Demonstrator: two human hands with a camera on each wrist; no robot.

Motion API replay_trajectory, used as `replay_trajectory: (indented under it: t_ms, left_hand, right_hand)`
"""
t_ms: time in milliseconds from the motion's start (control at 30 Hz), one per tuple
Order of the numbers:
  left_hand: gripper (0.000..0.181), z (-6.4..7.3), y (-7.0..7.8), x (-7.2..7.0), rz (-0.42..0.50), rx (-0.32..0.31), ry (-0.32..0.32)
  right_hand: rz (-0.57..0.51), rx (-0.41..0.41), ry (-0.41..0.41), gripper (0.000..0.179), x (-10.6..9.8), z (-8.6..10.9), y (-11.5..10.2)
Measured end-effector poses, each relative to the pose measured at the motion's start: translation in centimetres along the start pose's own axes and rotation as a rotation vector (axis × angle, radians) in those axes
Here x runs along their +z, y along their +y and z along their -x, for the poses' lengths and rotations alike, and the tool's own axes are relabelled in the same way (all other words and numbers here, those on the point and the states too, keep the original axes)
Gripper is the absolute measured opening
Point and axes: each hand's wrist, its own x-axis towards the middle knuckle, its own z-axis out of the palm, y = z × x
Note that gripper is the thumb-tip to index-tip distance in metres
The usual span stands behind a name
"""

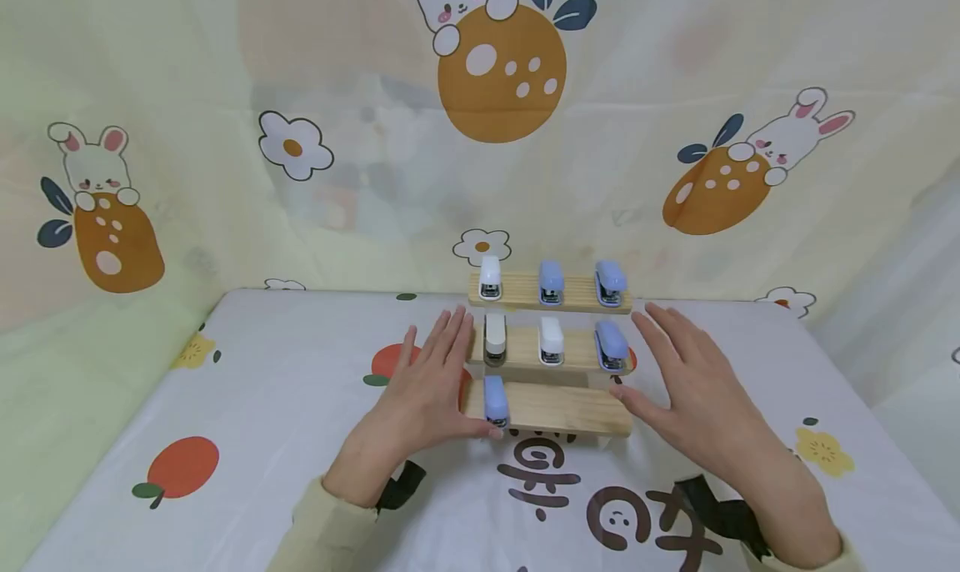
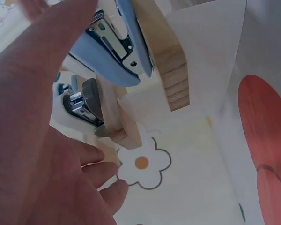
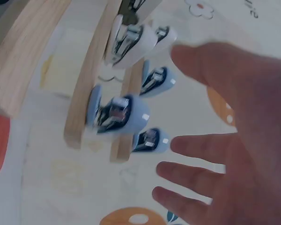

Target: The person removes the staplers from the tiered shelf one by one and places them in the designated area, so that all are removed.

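Observation:
A three-tier wooden rack carries several small staplers. On its top shelf (image 1: pixel 521 293) stand a white stapler (image 1: pixel 490 277) and two blue staplers. The middle shelf (image 1: pixel 517 355) holds a white stapler with a dark base (image 1: pixel 495 338), an all-white stapler (image 1: pixel 551 340) and a blue stapler (image 1: pixel 612 344). At the left end of the bottom shelf (image 1: pixel 566 409) is one blue stapler (image 1: pixel 496 400). My left hand (image 1: pixel 423 397) is spread beside the rack's left side, thumb close to that bottom stapler; contact is unclear. Fingers extended, my right hand (image 1: pixel 697 388) is by the right side, holding nothing.
The rack stands on a table covered by a white cloth (image 1: pixel 285 405) with printed fruit, flowers and dark lettering. Behind it hangs a patterned curtain (image 1: pixel 360 205) with rabbits. Black straps (image 1: pixel 723 509) are around both wrists.

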Motion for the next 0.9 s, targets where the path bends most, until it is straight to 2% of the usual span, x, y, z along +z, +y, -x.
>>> replay_trajectory:
  t_ms: [133, 267, 400, 700, 900]
  left_hand:
    - [0.14, -0.1, 0.0, -0.1, -0.009, 0.003, -0.004]
    - [0.141, -0.3, 0.0, -0.1, -0.024, 0.005, -0.005]
    - [0.14, -0.2, -0.1, 0.2, -0.033, 0.003, -0.025]
    - [0.137, -0.5, 0.2, 1.0, -0.061, 0.003, -0.042]
    - [0.137, -0.4, 0.1, 1.3, -0.069, 0.0, -0.022]
  right_hand:
    - [-0.065, -0.093, 0.105, 0.076, -0.3, -0.3, -1.5]
    - [-0.107, -0.157, 0.145, 0.065, 0.2, -0.6, -3.3]
    - [-0.131, -0.2, 0.142, 0.059, 1.4, -0.6, -5.0]
    - [-0.152, -0.271, 0.098, 0.047, 3.3, -0.9, -7.2]
    - [-0.17, -0.358, 0.091, 0.041, 4.7, -1.8, -8.4]
